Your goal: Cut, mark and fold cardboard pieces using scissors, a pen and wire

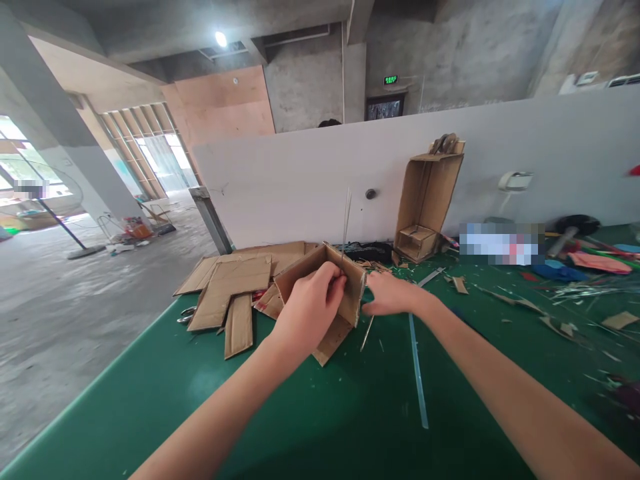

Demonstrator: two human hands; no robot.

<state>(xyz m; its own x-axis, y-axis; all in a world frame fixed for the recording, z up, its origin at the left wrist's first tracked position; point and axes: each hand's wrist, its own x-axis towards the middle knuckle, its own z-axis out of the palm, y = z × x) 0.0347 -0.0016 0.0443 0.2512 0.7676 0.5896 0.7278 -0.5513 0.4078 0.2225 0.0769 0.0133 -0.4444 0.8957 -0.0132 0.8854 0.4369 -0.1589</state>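
Observation:
A small open cardboard box (356,297) stands tilted on the green table, its open side toward me. My left hand (317,293) reaches inside it, fingers pinched near the right wall. Thin pale wire-like strands (346,220) rise from those closed fingers. My right hand (390,293) is at the outer side of the same wall, fingers bent against the cardboard edge; their tips are partly hidden. Below it, a thin stick-like piece (367,333) slants down to the tabletop.
Flat cardboard pieces (237,283) and scissors (187,315) lie left. A steel ruler (419,373) lies on the green table (350,427). A tall cardboard structure (430,200) stands against the white partition (300,180). Scraps and thin strips (585,287) litter the right side.

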